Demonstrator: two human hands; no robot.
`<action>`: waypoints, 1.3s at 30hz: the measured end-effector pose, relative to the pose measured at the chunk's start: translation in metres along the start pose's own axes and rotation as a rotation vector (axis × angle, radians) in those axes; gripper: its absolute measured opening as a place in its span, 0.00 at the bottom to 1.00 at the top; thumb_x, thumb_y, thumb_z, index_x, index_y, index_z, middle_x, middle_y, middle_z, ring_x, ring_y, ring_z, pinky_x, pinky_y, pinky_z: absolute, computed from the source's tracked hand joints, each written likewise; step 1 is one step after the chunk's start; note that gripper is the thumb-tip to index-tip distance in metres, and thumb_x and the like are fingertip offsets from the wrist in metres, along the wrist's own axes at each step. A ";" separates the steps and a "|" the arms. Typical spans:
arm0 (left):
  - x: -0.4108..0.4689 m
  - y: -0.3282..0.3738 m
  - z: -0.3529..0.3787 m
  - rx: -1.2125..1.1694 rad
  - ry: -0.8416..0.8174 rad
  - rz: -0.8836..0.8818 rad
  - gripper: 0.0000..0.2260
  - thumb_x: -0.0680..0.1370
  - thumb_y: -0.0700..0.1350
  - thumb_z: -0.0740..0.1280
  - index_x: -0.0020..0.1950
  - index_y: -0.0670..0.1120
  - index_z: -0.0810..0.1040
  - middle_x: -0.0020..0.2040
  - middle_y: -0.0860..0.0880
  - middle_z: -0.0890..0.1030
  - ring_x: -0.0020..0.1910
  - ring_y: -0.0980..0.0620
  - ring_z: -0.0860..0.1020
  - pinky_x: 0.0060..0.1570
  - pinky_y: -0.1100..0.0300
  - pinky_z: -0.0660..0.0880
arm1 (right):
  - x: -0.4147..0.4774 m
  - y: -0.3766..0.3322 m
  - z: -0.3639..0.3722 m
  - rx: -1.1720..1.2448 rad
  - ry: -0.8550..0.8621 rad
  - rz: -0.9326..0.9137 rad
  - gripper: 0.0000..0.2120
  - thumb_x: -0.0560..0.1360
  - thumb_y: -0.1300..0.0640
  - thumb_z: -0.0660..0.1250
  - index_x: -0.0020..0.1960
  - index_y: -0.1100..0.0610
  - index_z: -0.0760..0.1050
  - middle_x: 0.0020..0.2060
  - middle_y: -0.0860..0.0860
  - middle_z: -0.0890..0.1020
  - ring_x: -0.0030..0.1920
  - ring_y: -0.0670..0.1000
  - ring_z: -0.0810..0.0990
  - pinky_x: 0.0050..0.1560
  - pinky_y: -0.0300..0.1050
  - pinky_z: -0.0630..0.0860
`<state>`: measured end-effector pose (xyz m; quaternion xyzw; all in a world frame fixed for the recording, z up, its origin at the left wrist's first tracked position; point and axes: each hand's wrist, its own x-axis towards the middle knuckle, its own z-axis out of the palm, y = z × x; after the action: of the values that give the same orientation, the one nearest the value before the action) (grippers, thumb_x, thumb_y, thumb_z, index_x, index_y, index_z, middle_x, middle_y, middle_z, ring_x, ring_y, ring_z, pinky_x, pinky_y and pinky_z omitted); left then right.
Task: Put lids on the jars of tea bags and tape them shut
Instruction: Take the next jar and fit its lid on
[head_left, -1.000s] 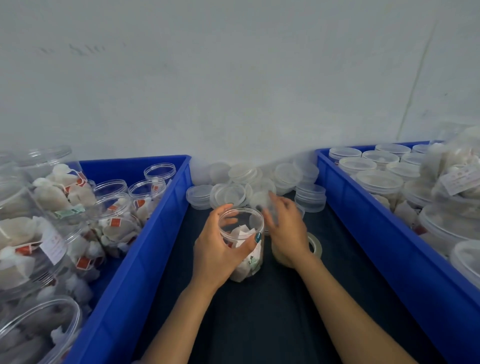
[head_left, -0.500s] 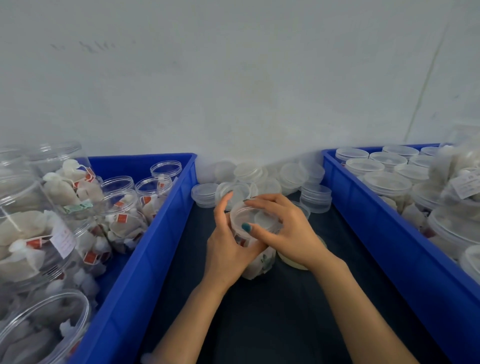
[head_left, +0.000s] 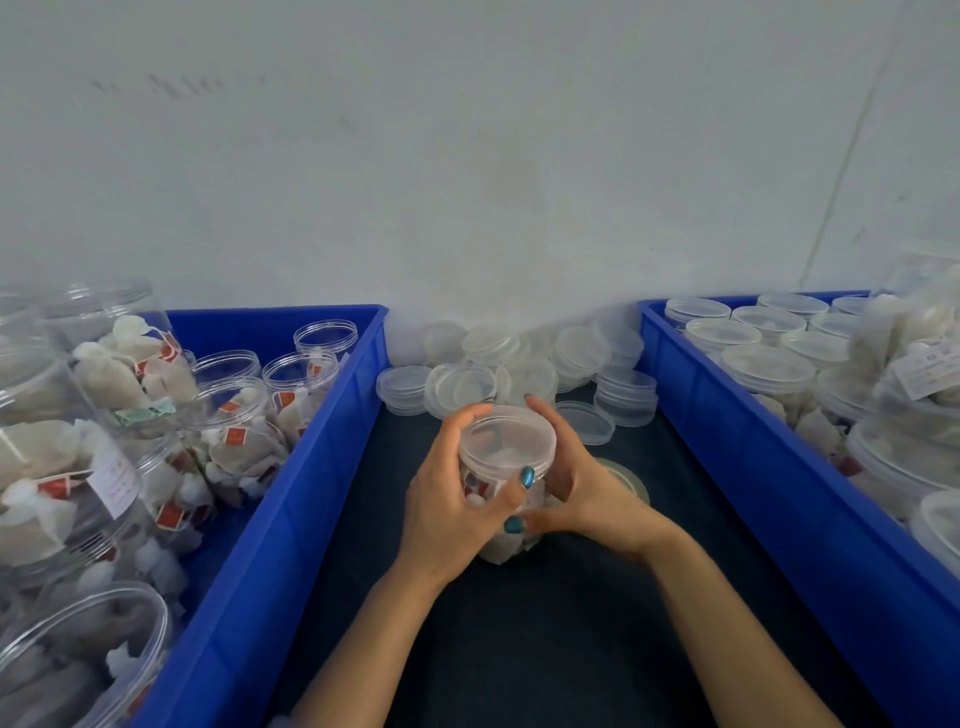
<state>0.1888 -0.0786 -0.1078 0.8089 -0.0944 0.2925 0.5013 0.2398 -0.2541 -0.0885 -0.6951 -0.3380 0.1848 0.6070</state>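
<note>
A clear plastic jar of tea bags (head_left: 498, 545) stands on the dark mat between two blue crates. A translucent lid (head_left: 506, 439) sits on its mouth. My left hand (head_left: 452, 504) wraps the jar's left side, thumb across the front. My right hand (head_left: 582, 486) grips the right side of the jar and lid, thumb low on the front. A roll of clear tape (head_left: 631, 480) lies on the mat just behind my right hand, mostly hidden.
A heap of loose lids (head_left: 519, 364) lies against the wall behind the jar. The left blue crate (head_left: 291, 499) holds several open jars of tea bags. The right blue crate (head_left: 737, 441) holds several lidded jars. A pale wall closes the back.
My right hand brought a lid from the heap onto the jar's mouth and then slid down to grip the jar's right side. My left hand kept hold of the jar.
</note>
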 end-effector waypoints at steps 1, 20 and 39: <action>0.000 0.001 -0.001 0.008 0.000 0.000 0.32 0.72 0.66 0.71 0.72 0.55 0.69 0.66 0.59 0.77 0.66 0.54 0.76 0.58 0.48 0.79 | 0.002 0.001 0.003 -0.060 0.039 0.003 0.50 0.65 0.70 0.77 0.77 0.45 0.57 0.67 0.42 0.76 0.68 0.44 0.75 0.66 0.47 0.76; 0.002 0.030 0.005 -0.151 0.191 -0.271 0.21 0.66 0.70 0.70 0.58 0.68 0.79 0.59 0.56 0.78 0.57 0.61 0.79 0.44 0.67 0.78 | 0.006 -0.011 0.068 -0.918 0.714 -0.024 0.46 0.63 0.32 0.71 0.75 0.42 0.56 0.57 0.44 0.69 0.53 0.46 0.76 0.41 0.41 0.70; 0.006 0.032 -0.036 -0.451 -0.306 -0.293 0.37 0.65 0.75 0.69 0.70 0.59 0.76 0.66 0.48 0.80 0.64 0.45 0.79 0.62 0.45 0.77 | -0.006 -0.017 0.029 0.368 -0.178 -0.006 0.29 0.63 0.39 0.80 0.61 0.48 0.82 0.55 0.52 0.84 0.56 0.53 0.81 0.59 0.47 0.77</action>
<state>0.1659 -0.0619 -0.0686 0.7170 -0.1138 0.0634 0.6848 0.2120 -0.2364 -0.0790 -0.5525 -0.3527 0.3022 0.6921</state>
